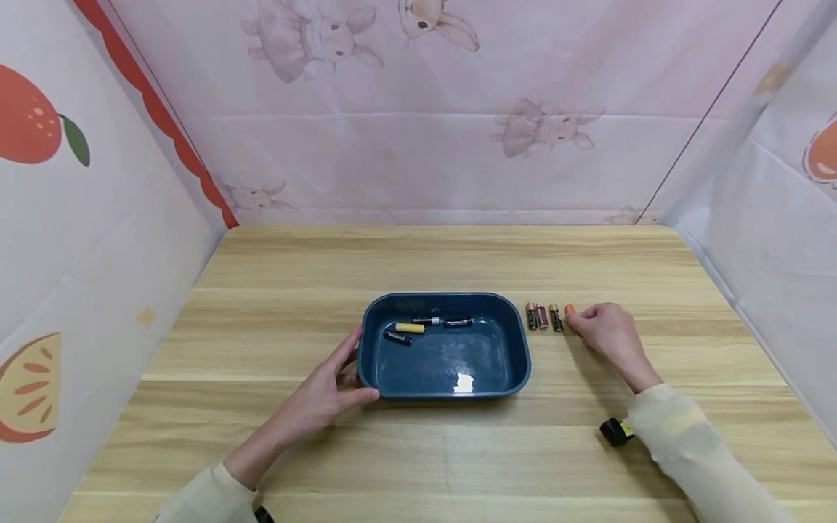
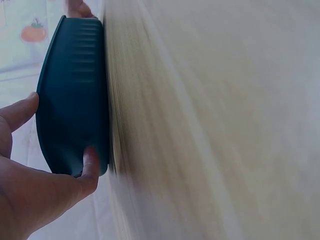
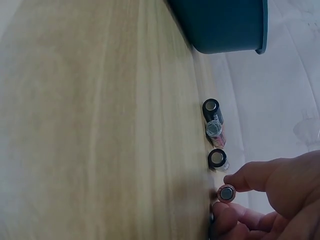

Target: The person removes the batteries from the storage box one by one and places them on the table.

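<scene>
The desk (image 1: 275, 305) is pale wood-grain, smooth and nearly matt. The dark teal tray (image 1: 373, 319) looks like plastic, glossy inside (a bright glare sits on its floor), with fine ribbing on its outer wall. The batteries (image 1: 543, 317) beside it have shiny printed wraps and bright metal end caps. The backdrop (image 1: 418, 145) is soft, creased printed cloth.
</scene>
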`<state>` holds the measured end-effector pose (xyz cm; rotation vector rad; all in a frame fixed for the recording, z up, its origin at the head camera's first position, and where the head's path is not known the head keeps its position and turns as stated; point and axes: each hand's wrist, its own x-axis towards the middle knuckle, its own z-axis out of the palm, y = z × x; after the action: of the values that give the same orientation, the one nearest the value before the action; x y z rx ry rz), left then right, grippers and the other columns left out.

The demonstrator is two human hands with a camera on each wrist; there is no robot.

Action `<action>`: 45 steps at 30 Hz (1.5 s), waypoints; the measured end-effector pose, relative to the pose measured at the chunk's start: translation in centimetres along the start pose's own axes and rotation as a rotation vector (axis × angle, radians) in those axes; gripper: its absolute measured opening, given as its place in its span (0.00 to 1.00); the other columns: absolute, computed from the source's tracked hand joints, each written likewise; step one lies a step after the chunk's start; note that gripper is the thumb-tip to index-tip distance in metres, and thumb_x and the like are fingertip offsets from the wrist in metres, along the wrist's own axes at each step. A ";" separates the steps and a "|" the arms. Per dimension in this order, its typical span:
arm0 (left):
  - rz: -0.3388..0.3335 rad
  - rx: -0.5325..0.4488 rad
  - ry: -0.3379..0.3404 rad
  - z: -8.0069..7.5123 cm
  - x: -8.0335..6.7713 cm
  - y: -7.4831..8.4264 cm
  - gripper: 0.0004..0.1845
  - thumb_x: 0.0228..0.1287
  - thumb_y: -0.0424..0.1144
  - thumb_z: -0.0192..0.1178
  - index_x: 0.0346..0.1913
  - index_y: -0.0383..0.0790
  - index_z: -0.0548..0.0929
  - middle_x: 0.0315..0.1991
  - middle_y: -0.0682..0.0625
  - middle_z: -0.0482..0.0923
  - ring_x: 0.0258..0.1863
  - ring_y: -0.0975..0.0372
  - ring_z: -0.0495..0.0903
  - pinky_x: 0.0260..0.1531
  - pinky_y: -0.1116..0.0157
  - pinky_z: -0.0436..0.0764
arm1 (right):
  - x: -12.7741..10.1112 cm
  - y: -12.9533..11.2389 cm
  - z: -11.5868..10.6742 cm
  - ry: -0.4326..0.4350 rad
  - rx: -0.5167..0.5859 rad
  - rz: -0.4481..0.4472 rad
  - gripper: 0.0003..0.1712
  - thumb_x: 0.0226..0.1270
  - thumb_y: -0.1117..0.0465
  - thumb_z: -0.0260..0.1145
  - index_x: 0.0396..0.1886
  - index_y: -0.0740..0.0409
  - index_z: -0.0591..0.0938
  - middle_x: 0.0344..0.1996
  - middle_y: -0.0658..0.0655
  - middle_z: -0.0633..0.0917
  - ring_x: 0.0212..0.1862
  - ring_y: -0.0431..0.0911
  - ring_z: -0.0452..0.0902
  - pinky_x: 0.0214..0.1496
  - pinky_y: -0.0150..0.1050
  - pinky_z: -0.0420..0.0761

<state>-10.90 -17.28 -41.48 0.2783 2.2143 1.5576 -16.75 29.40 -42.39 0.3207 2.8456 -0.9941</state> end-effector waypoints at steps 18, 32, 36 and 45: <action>0.000 0.019 0.009 0.1 0.2 -0.7 0.53 0.70 0.38 0.69 0.85 0.53 0.43 0.81 0.35 0.51 0.66 0.44 0.76 0.66 0.47 0.73 | 0.0 0.1 0.4 0.023 -0.049 -0.034 0.20 0.75 0.52 0.63 0.29 0.63 0.86 0.14 0.48 0.77 0.20 0.43 0.68 0.23 0.35 0.66; 0.006 0.014 -0.001 0.0 0.2 -0.5 0.53 0.70 0.38 0.69 0.85 0.52 0.43 0.81 0.34 0.51 0.66 0.43 0.75 0.66 0.46 0.73 | -0.4 -0.2 -0.1 0.015 -0.031 -0.024 0.28 0.79 0.44 0.59 0.38 0.65 0.88 0.25 0.56 0.85 0.25 0.46 0.71 0.25 0.38 0.68; 0.008 0.014 -0.002 0.0 0.2 -0.5 0.53 0.70 0.38 0.69 0.85 0.51 0.43 0.81 0.34 0.50 0.67 0.42 0.74 0.66 0.47 0.73 | -0.7 -0.8 -0.3 0.063 -0.016 -0.045 0.29 0.79 0.43 0.59 0.44 0.68 0.86 0.37 0.65 0.87 0.31 0.48 0.75 0.29 0.39 0.72; 0.004 0.024 0.004 0.0 0.2 -0.5 0.53 0.69 0.39 0.70 0.85 0.53 0.43 0.81 0.35 0.51 0.68 0.42 0.73 0.67 0.47 0.72 | -2.9 -4.9 -1.0 0.100 0.272 -0.138 0.24 0.80 0.51 0.59 0.52 0.71 0.84 0.33 0.61 0.87 0.28 0.44 0.81 0.27 0.35 0.83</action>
<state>-11.07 -17.40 -42.02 0.2870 2.2380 1.5363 -15.10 25.80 -38.16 0.2044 2.8516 -1.4367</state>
